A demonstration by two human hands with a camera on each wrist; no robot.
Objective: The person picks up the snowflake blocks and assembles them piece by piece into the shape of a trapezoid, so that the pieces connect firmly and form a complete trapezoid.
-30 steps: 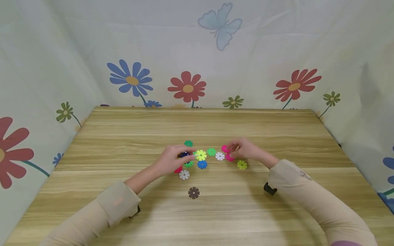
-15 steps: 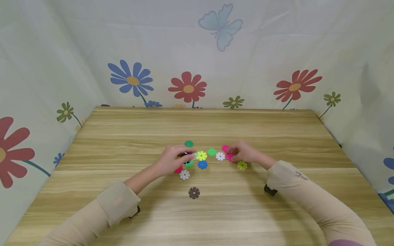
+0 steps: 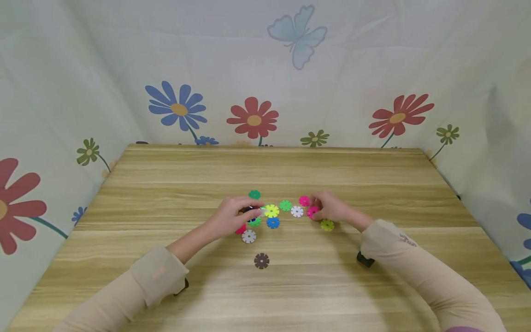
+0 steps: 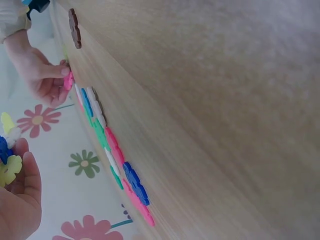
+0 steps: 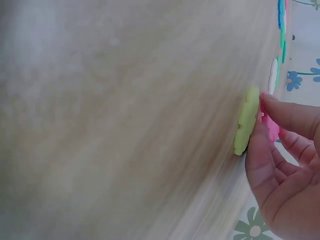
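Observation:
My left hand [image 3: 236, 215] is raised over the table, thumb and fingers gripping a joined cluster of slotted plastic discs. In the left wrist view the cluster shows yellow [image 4: 10, 171], white and dark blue discs [image 4: 5, 151]; the fingers hide part of it. Across from it, my right hand [image 3: 333, 206] pinches a pink slotted disc [image 3: 313, 212] between thumb and fingers, close to the tabletop. Right beside those fingers lies a yellow-green disc [image 5: 247, 122]. A second pink disc [image 3: 304, 200] lies just beyond the right fingertips.
Between the hands lie a green disc [image 3: 285, 205], a white disc [image 3: 297, 211] and a blue disc [image 3: 273, 222]. Several more discs lie under and around the left hand. A brown disc [image 3: 262, 261] sits nearer the front of the wooden table [image 3: 174, 170]. Flowered cloth [image 3: 340, 69] hangs around it.
My right hand has shifted slightly to the right, and the pink disc at its fingers has moved with it. My left hand stays nearly still with the cluster.

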